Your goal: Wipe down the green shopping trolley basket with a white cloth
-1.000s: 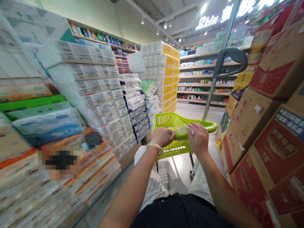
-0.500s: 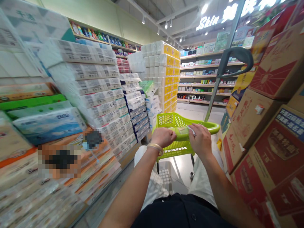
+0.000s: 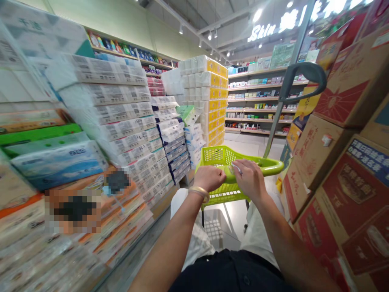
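1. Gripping the near rim of a lime-green basket (image 3: 271,165) in a supermarket aisle, a person's left hand (image 3: 210,178) is closed into a fist around the plastic edge, with a gold-coloured bracelet (image 3: 199,191) on the wrist.
2. The right hand (image 3: 250,181) lies just beside it on the same rim, fingers curled down and pinching a pale scrap (image 3: 235,167) against the edge. What the scrap is cannot be made out.
3. The basket is glossy plastic with a smooth, rounded rim and mesh walls pierced by small square holes. Its mouth faces up, and it stands low on the floor (image 3: 231,215), directly ahead of the person's knees.
4. Its long axis appears to run across the aisle, left to right. One end points toward the tissue packs (image 3: 121,105) stacked on the left, and the rounded end points toward the cardboard boxes (image 3: 334,101) on the right.
5. A grey handle (image 3: 299,73) rises on a slanted pole from that right-hand end and bends over at the top, near the boxes.
6. Beyond the far wall of the basket stands a tall block of white-and-yellow packs (image 3: 212,93), with stocked shelves (image 3: 258,107) behind it.
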Tool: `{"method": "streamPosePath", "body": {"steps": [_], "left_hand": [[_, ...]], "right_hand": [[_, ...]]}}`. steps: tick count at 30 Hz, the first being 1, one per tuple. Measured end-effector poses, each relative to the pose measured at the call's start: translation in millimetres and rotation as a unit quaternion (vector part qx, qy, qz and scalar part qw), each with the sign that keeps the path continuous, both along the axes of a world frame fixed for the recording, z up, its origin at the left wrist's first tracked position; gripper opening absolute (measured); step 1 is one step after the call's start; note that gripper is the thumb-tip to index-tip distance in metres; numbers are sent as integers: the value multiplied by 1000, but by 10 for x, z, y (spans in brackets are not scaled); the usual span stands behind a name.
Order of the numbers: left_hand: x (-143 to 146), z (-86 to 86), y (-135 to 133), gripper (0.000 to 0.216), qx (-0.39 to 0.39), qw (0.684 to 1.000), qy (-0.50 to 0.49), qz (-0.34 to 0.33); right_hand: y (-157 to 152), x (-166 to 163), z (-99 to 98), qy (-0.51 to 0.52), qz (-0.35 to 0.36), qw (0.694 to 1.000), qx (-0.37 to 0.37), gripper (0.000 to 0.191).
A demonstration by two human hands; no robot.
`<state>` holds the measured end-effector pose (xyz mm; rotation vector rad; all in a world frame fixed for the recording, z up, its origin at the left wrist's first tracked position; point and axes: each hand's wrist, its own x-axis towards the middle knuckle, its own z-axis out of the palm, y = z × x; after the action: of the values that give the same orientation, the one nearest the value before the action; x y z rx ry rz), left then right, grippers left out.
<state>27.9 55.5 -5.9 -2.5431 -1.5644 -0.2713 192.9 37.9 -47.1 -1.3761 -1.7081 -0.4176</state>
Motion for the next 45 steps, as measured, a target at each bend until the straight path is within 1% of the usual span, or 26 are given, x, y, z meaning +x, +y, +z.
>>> {"method": "streamPosePath", "body": {"steps": [2,4,9,11,13,15,16,19,21,22,24,27,29,31,35,37,40,43,45], "left_hand": [[12,-4,-4,50,2,1000,1,-3],[15,-5,-8,50,4,1000,1,-5],[16,2,-11,50,5,1000,-2,-3],[18,4,-10,50,3,1000,-3,-3],[19,5,-9,51,-1,1000,-5,-2],[19,6,-12,50,-4,1000,-6,-1],[19,7,-14,50,-5,1000,-7,0],[19,11,-19,49,-7,1000,-9,3],[22,13,-20,50,-8,1000,-12,3],[23,13,-20,50,-9,1000,-13,2],[26,13,-18,49,-9,1000,-13,2],[27,10,-19,49,-4,1000,-12,3],[26,12,-24,49,-2,1000,-12,6],[23,17,-29,50,-4,1000,-12,8],[19,25,-31,51,-11,1000,-11,7],[20,20,-25,51,-7,1000,-10,6],[18,2,-12,50,7,1000,-7,3],[10,-14,-1,50,16,1000,-1,-1],[4,-17,2,49,14,1000,0,-4]], "right_hand": [[-4,-66,51,-32,50,998,-19,28],[24,-84,109,-43,71,996,-44,28],[168,50,234,-39,3,992,-124,25],[187,37,247,-66,19,989,-132,25],[180,-26,237,-93,66,986,-123,25],[175,-72,218,-91,85,986,-110,25],[180,-66,210,-82,75,988,-105,25],[214,75,188,-43,-13,994,-102,26],[218,198,164,-25,-54,994,-94,28],[203,235,145,-17,-58,995,-84,29],[132,229,90,-12,-40,997,-59,30],[-22,73,-22,-13,12,999,-27,30],[-99,-4,-95,-2,33,999,-12,30],[-124,22,-152,25,19,1000,2,30],[-75,253,-203,86,-55,995,21,32],[-69,280,-205,94,-63,993,26,33],[-126,95,-205,74,-34,996,34,32],[-204,-151,-209,39,29,998,33,31],[-221,-190,-214,36,50,998,33,30]]}}
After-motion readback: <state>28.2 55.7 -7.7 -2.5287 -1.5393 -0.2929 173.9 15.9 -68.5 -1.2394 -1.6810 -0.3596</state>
